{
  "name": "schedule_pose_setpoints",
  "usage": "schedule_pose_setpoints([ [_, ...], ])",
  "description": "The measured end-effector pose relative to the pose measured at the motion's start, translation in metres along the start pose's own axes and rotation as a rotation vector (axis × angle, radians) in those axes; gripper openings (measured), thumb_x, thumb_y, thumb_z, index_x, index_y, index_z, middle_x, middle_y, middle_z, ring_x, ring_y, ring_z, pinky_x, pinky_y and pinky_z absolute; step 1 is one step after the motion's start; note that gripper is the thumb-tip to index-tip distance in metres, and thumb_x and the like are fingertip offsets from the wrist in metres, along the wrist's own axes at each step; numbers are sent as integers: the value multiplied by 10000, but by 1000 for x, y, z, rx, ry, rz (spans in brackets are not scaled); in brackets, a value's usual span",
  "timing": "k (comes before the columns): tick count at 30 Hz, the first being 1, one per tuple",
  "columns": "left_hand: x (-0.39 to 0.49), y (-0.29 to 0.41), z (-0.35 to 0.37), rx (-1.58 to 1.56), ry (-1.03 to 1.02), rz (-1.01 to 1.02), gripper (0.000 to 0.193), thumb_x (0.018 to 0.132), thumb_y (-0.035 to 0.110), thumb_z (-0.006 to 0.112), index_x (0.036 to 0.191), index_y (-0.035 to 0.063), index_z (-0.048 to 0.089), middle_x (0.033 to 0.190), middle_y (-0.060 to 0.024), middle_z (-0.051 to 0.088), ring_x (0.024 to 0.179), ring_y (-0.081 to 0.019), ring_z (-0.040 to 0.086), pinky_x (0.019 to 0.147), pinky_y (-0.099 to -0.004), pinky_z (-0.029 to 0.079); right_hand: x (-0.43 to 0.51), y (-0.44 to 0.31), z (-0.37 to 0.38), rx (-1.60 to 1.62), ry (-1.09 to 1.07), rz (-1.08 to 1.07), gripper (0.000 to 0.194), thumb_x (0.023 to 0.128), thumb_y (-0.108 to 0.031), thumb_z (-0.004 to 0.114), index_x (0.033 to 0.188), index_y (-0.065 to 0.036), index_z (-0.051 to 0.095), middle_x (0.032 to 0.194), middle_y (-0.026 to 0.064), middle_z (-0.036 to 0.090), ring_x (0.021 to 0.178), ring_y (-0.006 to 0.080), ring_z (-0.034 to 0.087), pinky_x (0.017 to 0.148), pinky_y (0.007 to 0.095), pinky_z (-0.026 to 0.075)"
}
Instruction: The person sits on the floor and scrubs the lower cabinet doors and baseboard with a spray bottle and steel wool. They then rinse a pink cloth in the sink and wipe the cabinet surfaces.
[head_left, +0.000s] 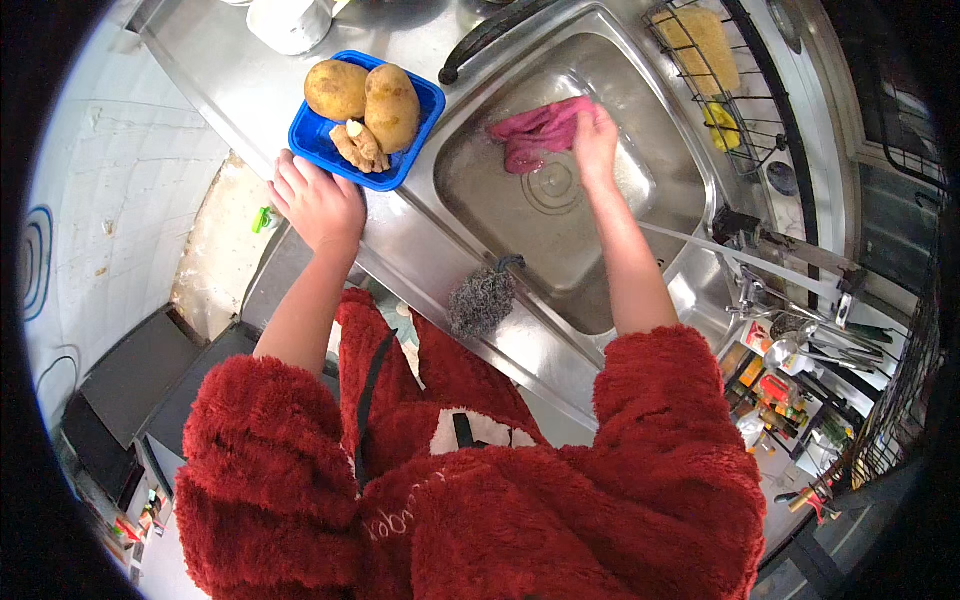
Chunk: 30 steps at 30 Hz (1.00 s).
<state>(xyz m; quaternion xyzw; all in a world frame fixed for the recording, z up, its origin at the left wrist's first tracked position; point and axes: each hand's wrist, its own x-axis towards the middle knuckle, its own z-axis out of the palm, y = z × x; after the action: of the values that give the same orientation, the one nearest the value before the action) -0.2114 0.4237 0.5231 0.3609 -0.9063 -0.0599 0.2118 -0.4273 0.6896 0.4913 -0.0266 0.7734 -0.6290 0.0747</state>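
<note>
My right hand (598, 146) grips one end of a wet pink cloth (536, 131), which hangs bunched inside the stainless steel sink (495, 199) above the drain (553, 186). My left hand (319, 199) lies palm down at the counter's front edge, its fingertips by the near corner of a blue plastic tray (307, 157). Whether those fingers touch the tray I cannot tell. Two potatoes, one rounder (335, 88) and one longer (391, 109), sit in the tray with a knob of ginger root (358, 146).
A grey wire scourer (482, 301) with a dark loop lies on the counter beside the sink's near rim. The black faucet spout (487, 37) reaches along the sink's left rim. A wire rack (731, 82) holds a sponge-like pad (699, 49). Hanging utensils (817, 337) crowd the right.
</note>
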Motion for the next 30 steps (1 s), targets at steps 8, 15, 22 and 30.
schedule_pose_setpoints([
  [8, 0, 1, -2, 36, -31, -18, 457, 875, 326, 464, 1134, -50, 501, 1304, -231, 464, 1260, -377, 389, 1077, -530, 223, -15, -117, -24, 236, -17, 21, 205, 971, -166, 503, 926, 4, 610, 806, 57, 659, 693, 102, 594, 649, 239, 477],
  [15, 0, 0, 0, 69, -39, -25, 454, 871, 337, 473, 1119, -41, 509, 1306, -216, 465, 1267, -367, 384, 1080, -536, 229, -30, -96, -12, 88, -59, 127, 209, 953, -83, 467, 1105, -4, 587, 951, 58, 657, 848, 112, 606, 751, 257, 482],
  [22, 0, -1, 2, 119, 28, 19, 427, 860, 339, 494, 1078, -29, 498, 1267, -210, 484, 1180, -368, 417, 1040, -457, 268, -26, 27, 10, -230, -166, 481, 446, 807, -337, 662, 1000, 65, 676, 862, 122, 699, 776, 188, 649, 725, 317, 501],
  [30, 1, -2, 4, 56, -30, -30, 499, 858, 371, 460, 1109, -58, 507, 1287, -239, 468, 1240, -383, 396, 1075, -526, 218, -29, 132, 47, -385, 58, 322, 461, 833, -384, 647, 1048, 23, 612, 995, 228, 651, 936, 331, 633, 826, 387, 477],
])
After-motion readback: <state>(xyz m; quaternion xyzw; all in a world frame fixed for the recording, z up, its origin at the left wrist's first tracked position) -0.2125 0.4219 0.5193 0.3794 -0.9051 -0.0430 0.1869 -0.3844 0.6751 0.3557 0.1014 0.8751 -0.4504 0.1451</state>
